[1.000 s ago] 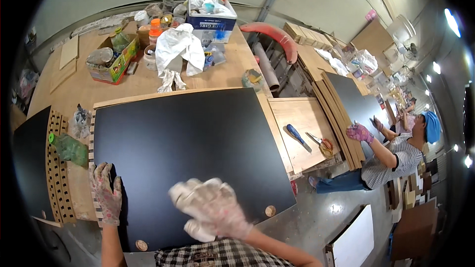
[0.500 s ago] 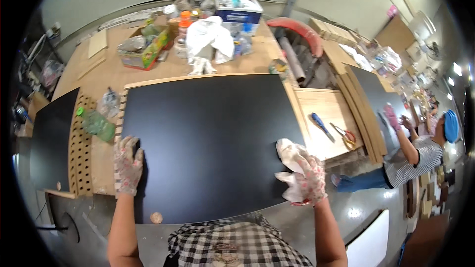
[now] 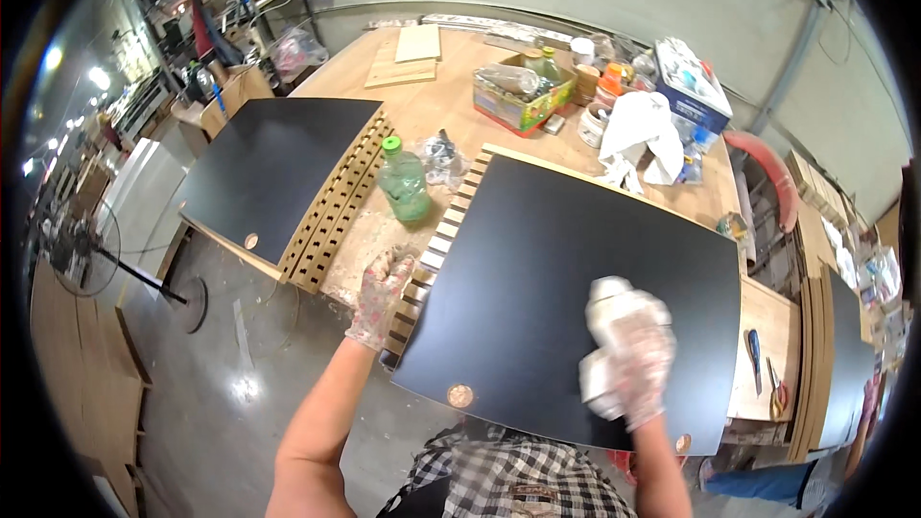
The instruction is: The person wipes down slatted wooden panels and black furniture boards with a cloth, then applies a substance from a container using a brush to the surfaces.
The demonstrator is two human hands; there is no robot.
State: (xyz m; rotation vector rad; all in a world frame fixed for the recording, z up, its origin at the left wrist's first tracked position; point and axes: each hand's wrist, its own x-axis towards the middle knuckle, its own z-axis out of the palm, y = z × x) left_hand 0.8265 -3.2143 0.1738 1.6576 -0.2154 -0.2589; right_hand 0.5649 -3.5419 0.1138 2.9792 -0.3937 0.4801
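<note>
A large black panel (image 3: 576, 249) with a slotted wooden strip (image 3: 436, 254) along its left side lies on the workbench in front of me. My right hand (image 3: 641, 355), in a pale patterned glove, grips a white cloth (image 3: 606, 312) against the panel's right half; motion blurs both slightly. My left hand (image 3: 382, 295), gloved alike, is at the outer side of the slotted strip near its front end. Its fingers are stretched out and apart, and no object shows in them. Round wood-coloured spots (image 3: 460, 395) mark the panel's near corners.
A green plastic bottle (image 3: 403, 182) stands left of the panel. Beyond it is another black panel (image 3: 288, 163) with perforated strips. Farther back are a box of bottles (image 3: 523, 96) and a white rag (image 3: 641, 134). Scissors (image 3: 777, 393) and a blue-handled tool (image 3: 755, 360) lie at right.
The view has swung left. My right hand has moved the cloth inward from the panel's right edge. My left hand has shifted off the panel's top to the outside of the slotted strip.
</note>
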